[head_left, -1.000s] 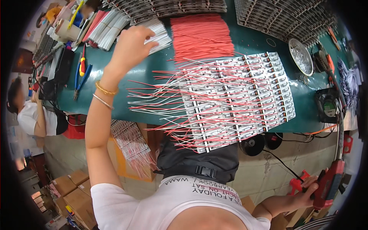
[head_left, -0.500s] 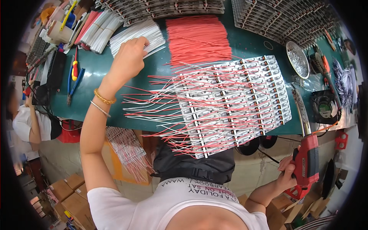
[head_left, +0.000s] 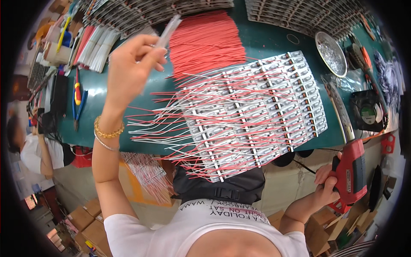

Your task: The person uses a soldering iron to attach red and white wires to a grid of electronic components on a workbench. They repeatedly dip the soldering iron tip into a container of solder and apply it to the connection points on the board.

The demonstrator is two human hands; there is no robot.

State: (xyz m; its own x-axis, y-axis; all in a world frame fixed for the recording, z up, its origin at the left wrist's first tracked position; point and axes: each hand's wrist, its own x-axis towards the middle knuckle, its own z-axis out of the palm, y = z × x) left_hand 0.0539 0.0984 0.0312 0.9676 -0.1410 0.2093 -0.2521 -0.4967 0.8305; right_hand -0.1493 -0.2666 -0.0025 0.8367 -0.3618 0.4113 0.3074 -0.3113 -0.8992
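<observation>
My left hand (head_left: 132, 68), with bracelets on its wrist, is raised over the bench and pinches a few white wires (head_left: 170, 31), blurred, beside the pile of red wires (head_left: 205, 40). The hand and arm hide most of the white wire pile behind it. In my right hand (head_left: 327, 186) is a red and black soldering gun (head_left: 352, 173), its metal front end pointing away past the panel's right side. Between my hands lies a panel of small circuit boards (head_left: 257, 111), with red and white wires (head_left: 158, 124) sticking out to its left.
Several stacked panels (head_left: 299, 17) stand along the back. A metal dish (head_left: 332, 54) and a small fan (head_left: 367, 112) sit at the right. Pliers (head_left: 80, 103), a screwdriver (head_left: 77, 92) and wire bundles (head_left: 99, 49) lie at the left. Another person (head_left: 36, 152) sits far left.
My left hand has lifted from the white wire pile with a few white wires in it. My right hand still grips the soldering gun; the whole view has shifted slightly.
</observation>
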